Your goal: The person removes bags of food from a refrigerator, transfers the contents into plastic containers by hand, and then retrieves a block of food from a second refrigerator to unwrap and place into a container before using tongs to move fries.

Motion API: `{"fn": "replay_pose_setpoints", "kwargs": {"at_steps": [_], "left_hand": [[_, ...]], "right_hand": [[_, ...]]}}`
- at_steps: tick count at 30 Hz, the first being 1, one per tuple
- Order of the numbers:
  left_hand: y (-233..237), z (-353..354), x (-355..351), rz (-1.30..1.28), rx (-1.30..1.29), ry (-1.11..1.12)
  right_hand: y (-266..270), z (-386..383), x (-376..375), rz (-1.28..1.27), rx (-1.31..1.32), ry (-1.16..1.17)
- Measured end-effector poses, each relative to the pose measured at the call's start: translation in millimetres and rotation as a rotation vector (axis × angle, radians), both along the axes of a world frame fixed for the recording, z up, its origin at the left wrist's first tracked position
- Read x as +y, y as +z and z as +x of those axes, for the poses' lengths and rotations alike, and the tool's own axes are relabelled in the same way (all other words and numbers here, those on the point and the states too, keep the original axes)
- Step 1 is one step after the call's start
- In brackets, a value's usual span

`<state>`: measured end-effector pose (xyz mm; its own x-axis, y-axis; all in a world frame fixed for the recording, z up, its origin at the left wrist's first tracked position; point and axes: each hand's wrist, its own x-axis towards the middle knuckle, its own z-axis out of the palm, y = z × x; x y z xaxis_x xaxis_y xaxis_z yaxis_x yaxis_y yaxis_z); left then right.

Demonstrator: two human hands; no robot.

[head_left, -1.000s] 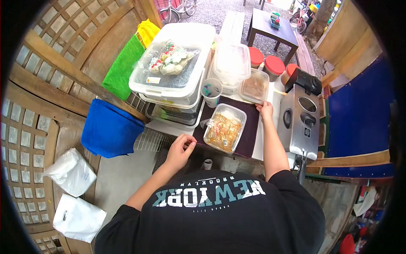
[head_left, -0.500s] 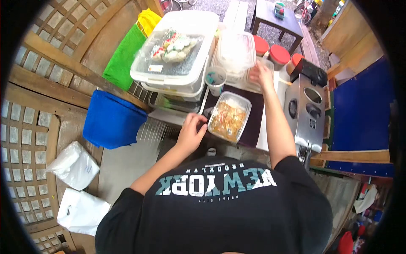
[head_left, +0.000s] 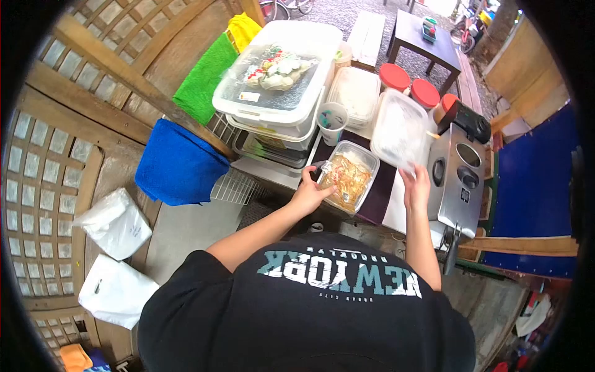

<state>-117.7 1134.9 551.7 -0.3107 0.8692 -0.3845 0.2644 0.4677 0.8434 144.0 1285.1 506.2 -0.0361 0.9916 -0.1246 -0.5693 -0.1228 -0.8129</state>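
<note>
A clear rectangular plastic tub (head_left: 349, 178) holds white rice and a saucy, yellowish-brown food with small pieces in it. My left hand (head_left: 313, 191) grips its left side, the thumb over the rim and the other fingers partly hidden. To the right, my right hand (head_left: 417, 185) is closed on the near edge of a translucent plastic lid (head_left: 400, 127), which is tilted and slightly blurred. Under the tub lies a dark cloth (head_left: 379, 201). A clear plastic cup (head_left: 332, 123) with dark markings stands just behind the tub.
Stacked lidded bins (head_left: 273, 108) with a bag on top stand at the left. Behind are a white-topped container (head_left: 354, 94) and red-lidded jars (head_left: 394, 76). A steel appliance (head_left: 457, 180) sits at the right. A blue towel (head_left: 176, 162) hangs at the left.
My left hand has moved right onto the tub's side. My right hand has come back toward me with the translucent lid. The view has shifted a little.
</note>
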Motion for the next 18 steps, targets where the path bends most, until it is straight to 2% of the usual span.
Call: {"fn": "replay_pose_setpoints", "kwargs": {"at_steps": [3,7,8,10,11,13,16,18], "left_hand": [[7,8,-1,0.286,0.395,0.116],[45,18,10,0.473,0.410,-0.063],[38,19,21,0.526,0.431,-0.112],[36,32,45,0.529,0.151,-0.125],[37,40,59,0.544,0.216,-0.218],[29,60,91,0.591,0.318,-0.380],[-1,91,143,0.418,0.512,-0.627],[-22,111,170,0.271,0.683,-0.690]], "right_hand": [[-8,23,-42,-0.097,0.015,-0.061],[-35,47,-89,-0.154,-0.002,-0.075],[-41,50,-98,-0.169,-0.033,-0.083],[-58,58,-112,-0.178,-0.077,-0.098],[-45,55,-121,-0.231,-0.074,-0.107],[-61,64,-129,-0.243,-0.128,-0.105],[-69,70,-135,-0.266,-0.195,-0.065],[-90,76,-135,-0.262,-0.280,-0.014]]}}
